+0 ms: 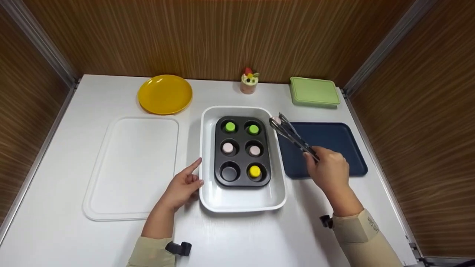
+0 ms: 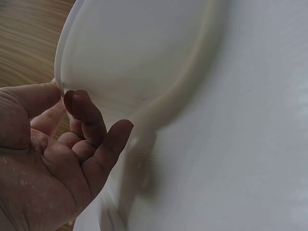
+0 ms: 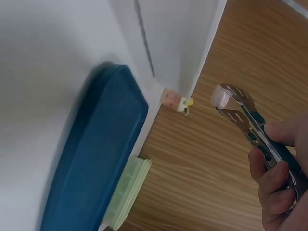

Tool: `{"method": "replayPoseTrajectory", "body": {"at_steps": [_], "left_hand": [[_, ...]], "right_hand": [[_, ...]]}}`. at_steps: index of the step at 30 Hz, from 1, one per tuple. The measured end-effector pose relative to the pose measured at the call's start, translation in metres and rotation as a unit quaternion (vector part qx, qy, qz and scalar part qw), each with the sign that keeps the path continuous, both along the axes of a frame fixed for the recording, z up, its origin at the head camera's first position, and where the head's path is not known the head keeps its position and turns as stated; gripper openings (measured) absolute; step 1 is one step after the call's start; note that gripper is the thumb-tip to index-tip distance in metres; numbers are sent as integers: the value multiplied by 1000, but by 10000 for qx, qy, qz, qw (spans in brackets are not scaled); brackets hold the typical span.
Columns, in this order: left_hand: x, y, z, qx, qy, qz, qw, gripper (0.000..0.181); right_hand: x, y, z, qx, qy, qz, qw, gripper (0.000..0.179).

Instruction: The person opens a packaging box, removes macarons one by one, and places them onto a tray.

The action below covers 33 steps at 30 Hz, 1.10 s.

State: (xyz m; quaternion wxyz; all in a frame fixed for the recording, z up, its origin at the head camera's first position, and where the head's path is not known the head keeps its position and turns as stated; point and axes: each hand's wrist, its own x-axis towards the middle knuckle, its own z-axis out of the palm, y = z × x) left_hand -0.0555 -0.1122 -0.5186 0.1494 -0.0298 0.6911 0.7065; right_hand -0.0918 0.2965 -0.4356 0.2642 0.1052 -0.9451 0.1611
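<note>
My right hand [image 1: 329, 167] grips a pair of tongs [image 3: 260, 134] with dark grips and slotted metal ends. A pale pink piece [image 3: 221, 97] is pinched between these ends, over the white tub's right rim near the navy tray. In the tub [image 1: 237, 199] lies a dark muffin pan [image 1: 241, 160]. Green pieces [image 1: 230, 127] sit in its back cups, pale pink ones [image 1: 227, 148] in the middle cups, and a yellow one [image 1: 254, 171] in the front right cup; the front left cup is bare. My left hand [image 1: 180, 188] holds the tub's left rim, thumb over the edge and fingers outside.
A navy tray [image 1: 334, 148] lies at the right, and a white lid-like tray [image 1: 137, 163] at the left. Along the back stand a yellow plate [image 1: 165, 94], a small dessert cup [image 1: 248, 83] and a green lidded box [image 1: 315, 91]. Wood-patterned panels [image 1: 167, 37] enclose the table.
</note>
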Motion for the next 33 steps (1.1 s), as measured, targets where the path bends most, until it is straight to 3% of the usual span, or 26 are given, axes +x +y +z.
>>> {"method": "replayPoseTrajectory", "body": {"at_steps": [11, 18, 33], "left_hand": [[1, 0, 2, -84, -24, 5, 10000, 72], [1, -2, 0, 161, 7, -115, 9998, 72], [1, -2, -1, 149, -7, -61, 9999, 73]], "right_hand": [[-17, 16, -14, -139, -311, -399, 9986, 18], [-22, 23, -24, -253, -530, -548, 9968, 17], [-32, 30, -40, -65, -1146, -829, 9899, 23]]}}
